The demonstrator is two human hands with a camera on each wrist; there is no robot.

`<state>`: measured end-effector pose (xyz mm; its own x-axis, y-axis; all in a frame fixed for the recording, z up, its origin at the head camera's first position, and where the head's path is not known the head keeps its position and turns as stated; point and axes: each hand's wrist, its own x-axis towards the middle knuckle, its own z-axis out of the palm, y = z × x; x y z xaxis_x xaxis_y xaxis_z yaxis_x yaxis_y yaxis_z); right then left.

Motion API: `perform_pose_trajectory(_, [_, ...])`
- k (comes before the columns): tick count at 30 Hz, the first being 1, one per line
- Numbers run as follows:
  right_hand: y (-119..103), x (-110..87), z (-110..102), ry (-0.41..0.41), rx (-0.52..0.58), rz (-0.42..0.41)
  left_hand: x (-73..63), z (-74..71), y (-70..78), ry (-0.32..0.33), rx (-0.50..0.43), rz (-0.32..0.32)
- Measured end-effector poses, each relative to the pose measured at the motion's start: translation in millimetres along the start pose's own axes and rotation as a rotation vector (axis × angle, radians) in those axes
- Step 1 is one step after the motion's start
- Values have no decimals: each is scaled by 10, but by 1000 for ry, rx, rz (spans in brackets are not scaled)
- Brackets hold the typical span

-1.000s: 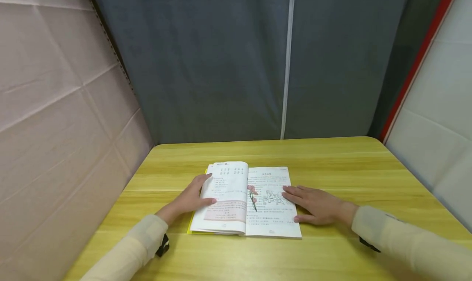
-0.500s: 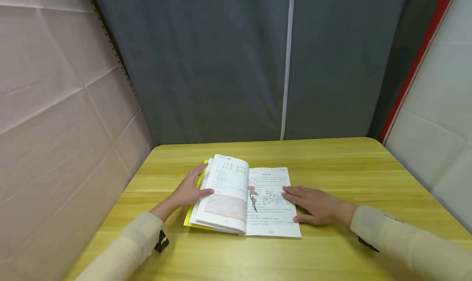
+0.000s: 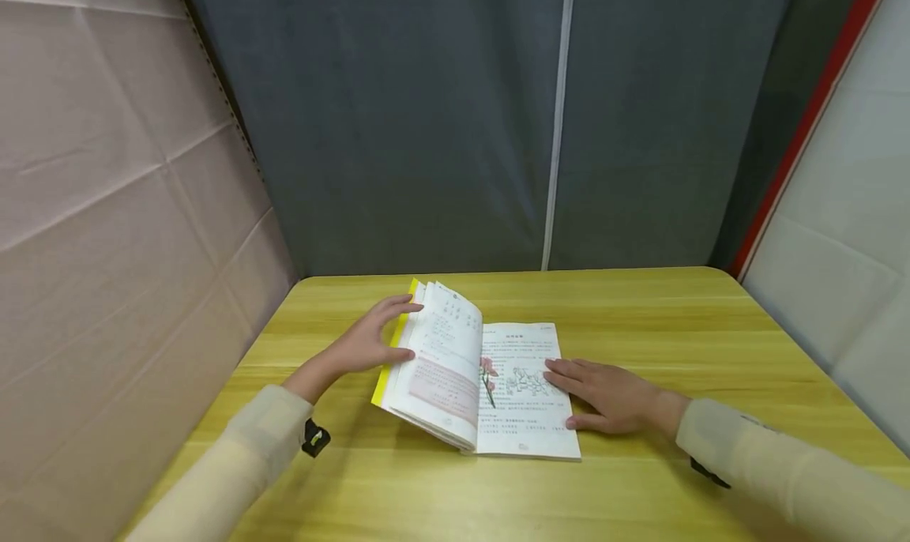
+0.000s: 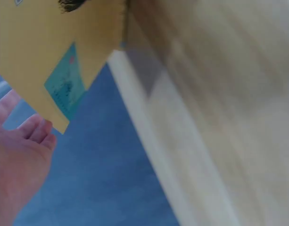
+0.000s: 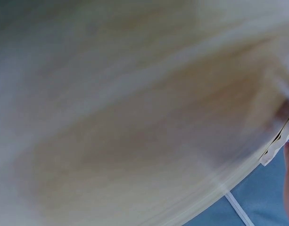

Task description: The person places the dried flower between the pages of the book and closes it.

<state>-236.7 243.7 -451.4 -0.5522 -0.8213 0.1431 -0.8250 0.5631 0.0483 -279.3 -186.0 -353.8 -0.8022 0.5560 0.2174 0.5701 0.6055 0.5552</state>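
Observation:
An open book [image 3: 444,360] lies on the wooden table, its left half raised at a slant. My left hand [image 3: 362,340] holds the outer edge of that half, thumb on the printed page and fingers behind the yellow cover [image 3: 381,385]. In the left wrist view, fingers of the left hand [image 4: 26,146] are at the corner of the cover's outside, which bears a teal patch [image 4: 66,82]. My right hand [image 3: 614,396] rests on the outer edge of the right page [image 3: 519,439], fingers straight. A pink flower on a green stem [image 3: 487,378] lies on that page beside the fold.
The yellow wood-grain table [image 3: 640,313] surrounds the book. A dark grey curtain [image 3: 412,131] hangs behind it. Pale cloth walls [image 3: 128,194] close the left side, and a white panel with a red edge [image 3: 810,131] stands on the right.
My left hand has lifted the book's left half, cover and pages together, from nearly flat to a steep slant. The right hand and the flower have stayed put.

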Motion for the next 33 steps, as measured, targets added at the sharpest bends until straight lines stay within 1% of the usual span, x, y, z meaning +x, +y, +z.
perform_pose_trajectory(5, [-4,-16,-25,2,5,0,154,1,252,-57,6,23])
perform_pose_trajectory(9, [-8,-26,-33,1,10,7,285,69,440,-71,-14,51])
perform_pose_trajectory(15, [-1,-42,-18,2,-2,9,465,259,699,-59,-57,123])
perform_pose_trajectory(17, [4,-44,-12,12,-4,2,517,339,787,-53,-76,127])
perform_pose_trajectory(21, [4,-37,-4,24,2,-3,603,494,953,-53,-104,105])
perform_pose_trajectory(24, [0,-33,-6,17,3,3,664,610,1046,-53,-120,93])
perform_pose_trajectory(27, [-2,-31,-18,11,7,10,713,726,1116,-42,-136,101])
perform_pose_trajectory(33, [-2,-3,-49,-8,1,13,769,955,1174,-26,-141,121])
